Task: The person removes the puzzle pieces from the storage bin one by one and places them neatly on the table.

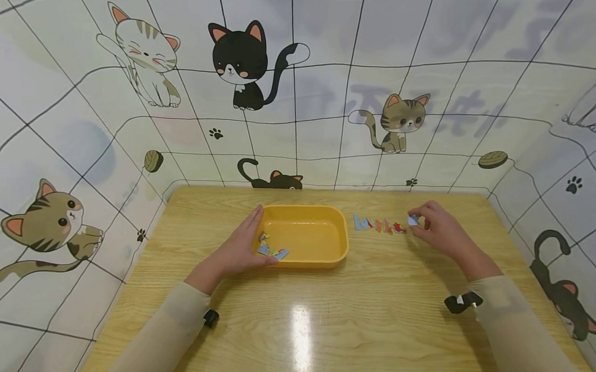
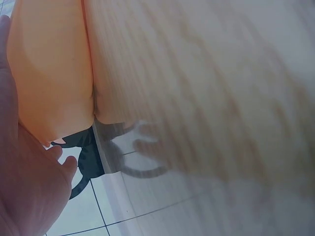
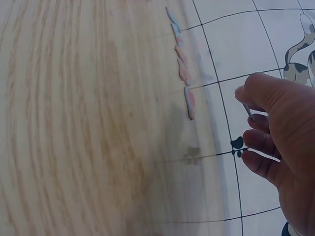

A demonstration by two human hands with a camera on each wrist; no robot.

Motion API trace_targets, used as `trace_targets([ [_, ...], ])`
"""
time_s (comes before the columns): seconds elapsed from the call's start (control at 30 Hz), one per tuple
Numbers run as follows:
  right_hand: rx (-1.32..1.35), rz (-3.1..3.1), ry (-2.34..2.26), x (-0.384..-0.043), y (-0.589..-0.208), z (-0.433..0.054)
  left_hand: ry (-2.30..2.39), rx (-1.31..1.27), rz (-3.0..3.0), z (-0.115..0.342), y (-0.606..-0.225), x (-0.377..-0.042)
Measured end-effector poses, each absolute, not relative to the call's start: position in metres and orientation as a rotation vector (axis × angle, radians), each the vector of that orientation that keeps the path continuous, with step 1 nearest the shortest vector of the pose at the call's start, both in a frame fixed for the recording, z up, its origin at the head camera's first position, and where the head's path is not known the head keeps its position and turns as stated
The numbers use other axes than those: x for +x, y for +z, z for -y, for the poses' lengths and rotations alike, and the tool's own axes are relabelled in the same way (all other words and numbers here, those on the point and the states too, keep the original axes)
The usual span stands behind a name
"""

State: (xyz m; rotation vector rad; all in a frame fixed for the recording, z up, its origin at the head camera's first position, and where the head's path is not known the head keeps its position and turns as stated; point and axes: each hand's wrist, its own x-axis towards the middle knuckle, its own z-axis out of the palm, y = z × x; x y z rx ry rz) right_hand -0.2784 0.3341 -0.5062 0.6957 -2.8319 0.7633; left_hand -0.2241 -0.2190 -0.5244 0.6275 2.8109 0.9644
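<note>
My left hand spans the left end of a yellow plastic tray, gripping it with the thumb along the near rim and the fingers at the far left corner. Inside that end lie a few small printed puzzle pieces, partly beside the thumb. Above the table at the right, my right hand pinches a light-blue puzzle piece between thumb and fingertips; the right wrist view catches this puzzle piece edge-on. Between tray and right hand, several puzzle pieces in blue, orange and red form a row.
The wooden table meets a wall covering printed with cats and grid lines at its back and sides. Black bands are strapped at both wrists. A bright reflection falls on the near tabletop.
</note>
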Motion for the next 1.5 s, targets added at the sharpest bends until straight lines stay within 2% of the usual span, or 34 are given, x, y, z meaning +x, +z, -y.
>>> trace_targets([
  [0.77,0.573,2.925,0.814,-0.286,-0.54,-0.346,0.966,0.625,-2.818,0.219,-0.526,-0.224],
  [1.5,0.543,3.005,0.833,-0.288,-0.539,-0.344,0.953,0.615,-2.828,0.219,-0.525,-0.223],
])
